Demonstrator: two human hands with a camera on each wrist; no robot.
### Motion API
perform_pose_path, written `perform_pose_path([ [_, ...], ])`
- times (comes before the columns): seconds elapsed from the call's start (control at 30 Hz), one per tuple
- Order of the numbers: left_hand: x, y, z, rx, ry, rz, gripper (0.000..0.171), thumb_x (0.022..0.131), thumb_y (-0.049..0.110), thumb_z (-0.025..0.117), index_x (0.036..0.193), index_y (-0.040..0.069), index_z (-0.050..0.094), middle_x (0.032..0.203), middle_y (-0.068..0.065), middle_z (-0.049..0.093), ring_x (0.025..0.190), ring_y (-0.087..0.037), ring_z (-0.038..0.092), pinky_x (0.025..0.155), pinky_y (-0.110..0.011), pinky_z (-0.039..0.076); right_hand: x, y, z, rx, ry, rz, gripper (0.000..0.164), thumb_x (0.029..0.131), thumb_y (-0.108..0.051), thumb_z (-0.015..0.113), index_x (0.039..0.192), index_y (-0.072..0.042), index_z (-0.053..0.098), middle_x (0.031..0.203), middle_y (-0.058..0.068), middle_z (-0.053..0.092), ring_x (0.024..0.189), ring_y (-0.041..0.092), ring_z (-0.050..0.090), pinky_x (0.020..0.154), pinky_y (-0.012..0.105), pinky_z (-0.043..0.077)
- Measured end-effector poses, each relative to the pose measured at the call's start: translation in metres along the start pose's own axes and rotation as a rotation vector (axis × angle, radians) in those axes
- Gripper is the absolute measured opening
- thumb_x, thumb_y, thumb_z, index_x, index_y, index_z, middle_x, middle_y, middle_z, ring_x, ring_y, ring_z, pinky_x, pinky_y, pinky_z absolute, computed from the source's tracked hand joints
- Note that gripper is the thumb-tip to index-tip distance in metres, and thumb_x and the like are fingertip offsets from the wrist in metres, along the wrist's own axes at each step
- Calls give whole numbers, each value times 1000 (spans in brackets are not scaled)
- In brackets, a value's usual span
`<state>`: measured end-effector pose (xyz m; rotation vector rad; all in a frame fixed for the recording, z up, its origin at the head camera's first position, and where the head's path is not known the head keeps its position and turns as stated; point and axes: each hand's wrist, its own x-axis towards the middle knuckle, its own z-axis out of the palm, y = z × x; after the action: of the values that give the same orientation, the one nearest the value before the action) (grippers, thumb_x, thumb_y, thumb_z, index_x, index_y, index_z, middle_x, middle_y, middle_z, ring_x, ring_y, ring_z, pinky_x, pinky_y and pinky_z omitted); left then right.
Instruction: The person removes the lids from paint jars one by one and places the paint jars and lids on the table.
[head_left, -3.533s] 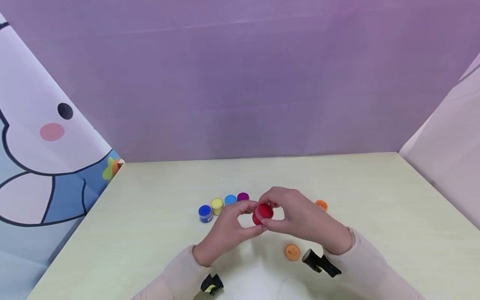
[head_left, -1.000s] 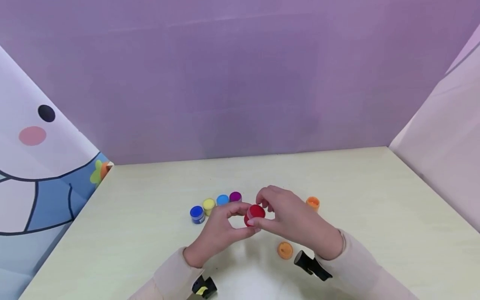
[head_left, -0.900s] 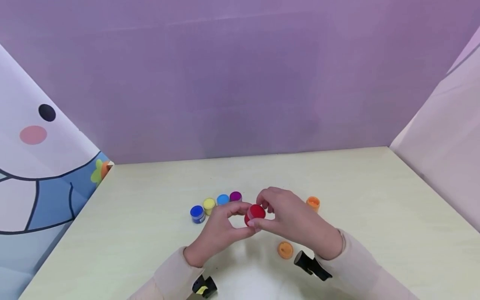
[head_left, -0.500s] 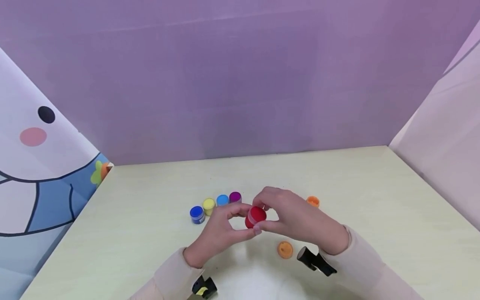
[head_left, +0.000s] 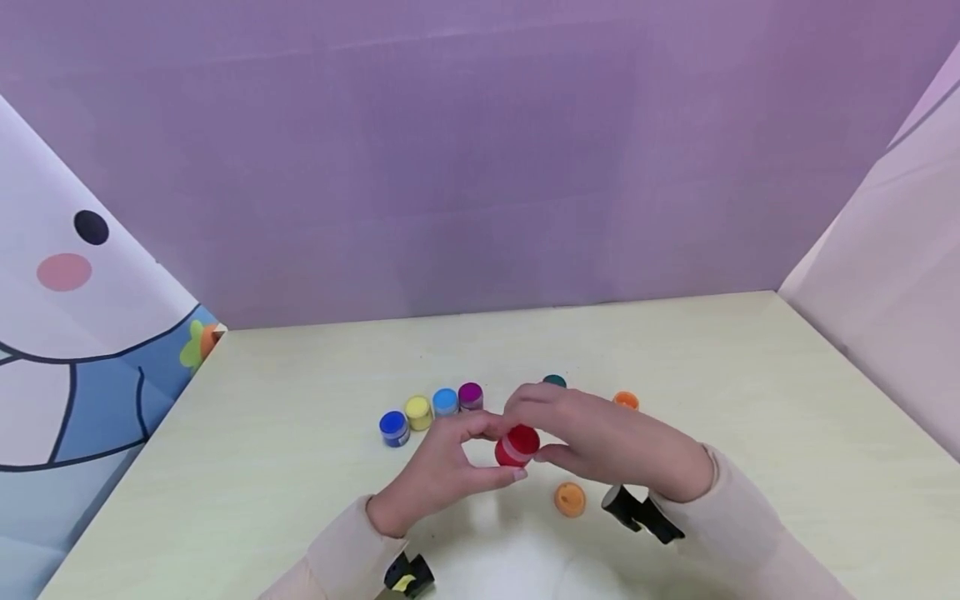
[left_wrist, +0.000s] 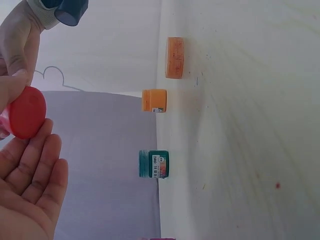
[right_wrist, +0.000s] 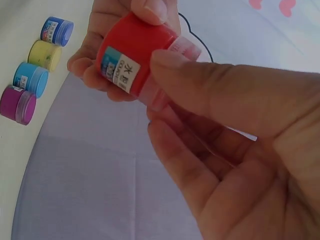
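A small red paint jar [head_left: 516, 447] is held above the table between my two hands, tilted. My left hand [head_left: 442, 471] grips its body between thumb and fingers. My right hand [head_left: 607, 433] is at the lid end; in the right wrist view its thumb [right_wrist: 175, 67] lies on the side of the jar [right_wrist: 127, 62] near the translucent rim. Part of the jar is hidden by fingers. An orange lid [head_left: 570, 500] lies on the table below the right hand. The orange paint jar [head_left: 626, 402] beyond that hand looks uncapped.
To the left stand a dark blue jar [head_left: 394, 428], a yellow jar [head_left: 418, 412], a light blue jar [head_left: 446, 402] and a purple jar [head_left: 471, 395]. A dark green jar [head_left: 554, 381] stands behind the right hand. A purple cloth backdrop [head_left: 480, 167] rises behind the table.
My right hand has shifted its hold on the red jar, its fingers now lying flatter over the far side. Jar and hands came slightly nearer. The green jar has come into sight.
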<state>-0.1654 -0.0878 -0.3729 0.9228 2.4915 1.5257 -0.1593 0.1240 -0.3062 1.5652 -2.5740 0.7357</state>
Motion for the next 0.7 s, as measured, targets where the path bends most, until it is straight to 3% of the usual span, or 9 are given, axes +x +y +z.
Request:
perform_pose_path([
  [0.07,0,0,0,0,-3,6,35,77,25,79,109,17,67,102,10,68,97,-9,59,85,-43,52,0,0,-1,10,-6,-3,36,79,3,72,111,-10,61,105,-5,57,97,6,54,82,17,49],
  [0.17,0,0,0,6,-3,33,34,77,23,79,108,14,67,101,8,69,96,-10,59,85,-43,52,0,0,0,51,-7,52,36,81,-11,75,113,-10,60,105,-6,57,96,6,54,83,20,50],
  [0.3,1,-2,0,13,9,48,32,78,22,78,106,12,68,100,7,69,94,-10,59,85,-42,52,3,-2,4,71,50,214,44,80,-33,75,112,-8,59,100,-7,58,91,11,56,77,23,51],
  [0.43,1,-1,1,6,26,15,30,78,21,78,106,14,69,100,10,69,94,-8,59,85,-44,52,7,-4,9,42,92,335,33,81,-32,74,100,-10,59,85,-9,56,77,11,54,63,20,48],
  [0.57,1,-1,1,-1,32,-5,31,77,20,79,106,15,69,100,11,69,96,-9,59,86,-47,51,8,-5,11,41,86,351,20,82,-25,74,91,-15,59,79,-11,54,73,6,51,61,19,47],
  [0.7,1,-1,0,-6,26,-15,33,77,20,79,107,15,68,102,11,68,96,-9,59,86,-48,50,7,-3,10,47,72,291,17,83,-19,73,95,-16,62,85,-12,57,80,4,53,70,21,50],
])
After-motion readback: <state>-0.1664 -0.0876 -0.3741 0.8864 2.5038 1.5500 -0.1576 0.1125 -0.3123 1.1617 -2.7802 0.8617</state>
